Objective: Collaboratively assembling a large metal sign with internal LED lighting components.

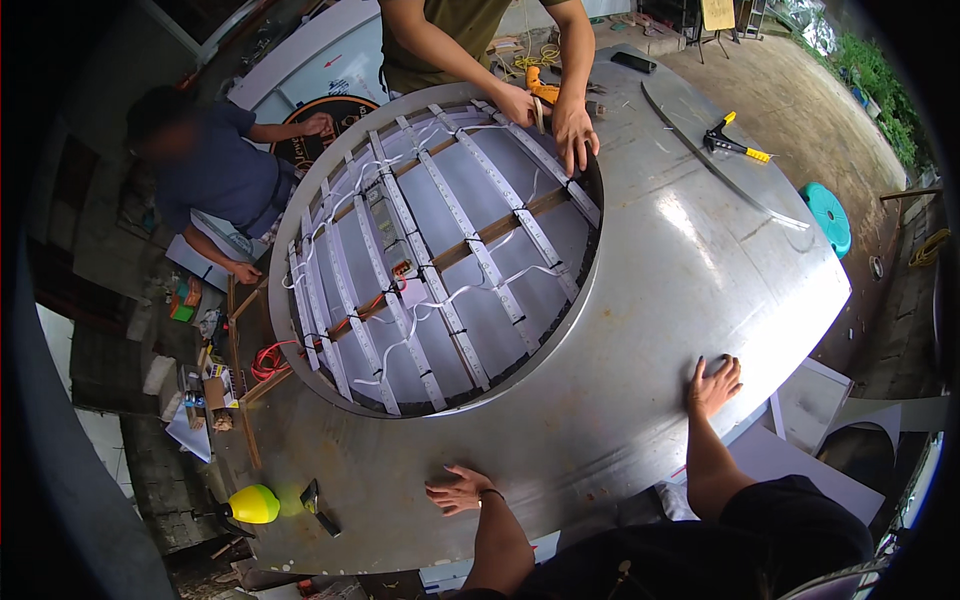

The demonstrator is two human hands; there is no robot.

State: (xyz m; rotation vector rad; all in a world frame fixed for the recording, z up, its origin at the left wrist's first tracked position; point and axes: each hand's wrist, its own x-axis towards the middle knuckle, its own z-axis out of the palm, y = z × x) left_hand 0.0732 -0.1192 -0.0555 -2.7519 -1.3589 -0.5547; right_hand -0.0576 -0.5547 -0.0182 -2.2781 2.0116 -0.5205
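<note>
My left hand rests palm down on the grey metal tabletop, fingers apart, just in front of a large round metal frame. Farther right, my right hand also lies on the metal near its front right edge, fingers spread. Neither hand holds anything. Inside the frame run several white LED strips with loose white wires. Across from me, one person's hands work at the frame's far right rim beside an orange power tool.
A yellow-green spray bottle and a small black-handled tool lie front left. Far right are a curved metal strip, a black and yellow hand tool and a phone. A second person sits left; a teal stool stands right.
</note>
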